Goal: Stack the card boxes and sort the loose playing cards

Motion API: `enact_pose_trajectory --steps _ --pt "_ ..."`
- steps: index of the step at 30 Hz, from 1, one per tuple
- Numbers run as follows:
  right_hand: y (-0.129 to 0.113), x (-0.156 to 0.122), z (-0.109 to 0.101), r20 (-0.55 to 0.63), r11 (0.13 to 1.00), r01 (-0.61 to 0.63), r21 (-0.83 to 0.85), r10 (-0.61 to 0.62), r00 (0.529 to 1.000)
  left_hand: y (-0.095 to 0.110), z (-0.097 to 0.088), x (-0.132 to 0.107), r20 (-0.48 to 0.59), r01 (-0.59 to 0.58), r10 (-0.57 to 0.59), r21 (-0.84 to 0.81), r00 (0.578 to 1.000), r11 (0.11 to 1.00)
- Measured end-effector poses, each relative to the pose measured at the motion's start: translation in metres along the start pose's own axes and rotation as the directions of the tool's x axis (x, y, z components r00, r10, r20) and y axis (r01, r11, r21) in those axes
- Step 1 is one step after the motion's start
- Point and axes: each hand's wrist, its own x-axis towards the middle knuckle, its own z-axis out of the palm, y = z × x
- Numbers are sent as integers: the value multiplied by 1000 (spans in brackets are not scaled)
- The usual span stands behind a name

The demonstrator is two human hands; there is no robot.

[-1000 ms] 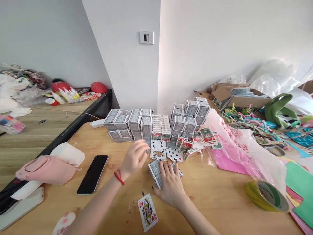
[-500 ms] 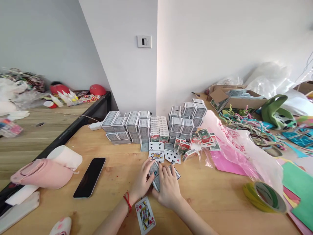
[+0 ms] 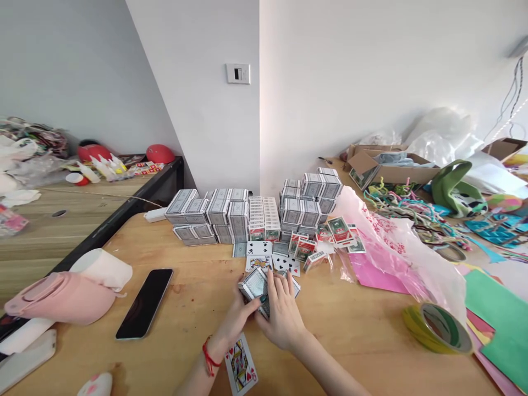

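My left hand (image 3: 233,323) and my right hand (image 3: 282,315) are both closed around a deck of face-down playing cards (image 3: 256,285), lifted a little off the wooden table (image 3: 363,341). The left hand grips the deck's near left side, the right covers its right side. A red string bracelet is on my left wrist. A face-up queen of hearts (image 3: 240,369) lies just in front of my wrists. Several face-up cards (image 3: 264,254) lie just beyond the deck.
Stacks of boxed card decks (image 3: 256,214) line the wall. A black phone (image 3: 144,302) and a pink pouch (image 3: 61,297) lie left. A pink plastic bag (image 3: 396,247), tape roll (image 3: 437,328), coloured paper and cords crowd the right.
My left hand came back from the face-up cards to the deck and closed on it beside the right hand. The deck has tilted up off the table.
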Motion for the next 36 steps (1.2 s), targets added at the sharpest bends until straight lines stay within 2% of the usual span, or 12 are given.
enact_pose_trajectory --steps 5,10,12,14,17,19,21,25,27,28,31,36 --pt "4 7 -21 -33 999 46 21 -46 998 9 18 7 -91 -94 102 82 991 992" --pt "26 12 -50 -44 989 151 6 -150 988 58 24 33 12 -211 212 171 977 962" --pt "38 12 -58 -81 988 154 11 -152 985 79 29 43 -8 -224 228 154 974 962" --pt "53 11 -66 -150 991 120 63 -109 983 99 36 55 10 -228 230 175 973 958" --pt "78 6 -72 -200 969 1 246 50 979 127 46 75 5 -304 311 218 951 927" --pt "93 -1 -70 -173 926 -69 370 142 975 145 54 93 2 -309 314 192 949 932" --pt "105 -11 -61 -91 847 -163 507 240 966 164 65 114 64 -243 236 130 970 961" --pt "111 -37 -29 119 589 -353 727 398 910 193 96 162 213 -61 59 0 975 998" --pt "108 -47 -13 164 491 -384 782 433 887 196 114 185 235 10 -20 47 972 999" --pt "107 -52 -6 169 473 -397 786 454 875 194 121 195 195 -3 -14 83 981 997" --pt "105 -60 8 104 522 -406 750 512 852 182 137 217 145 -45 29 111 989 993" --pt "106 -59 17 49 598 -408 690 524 850 162 139 228 95 -171 157 162 983 972"
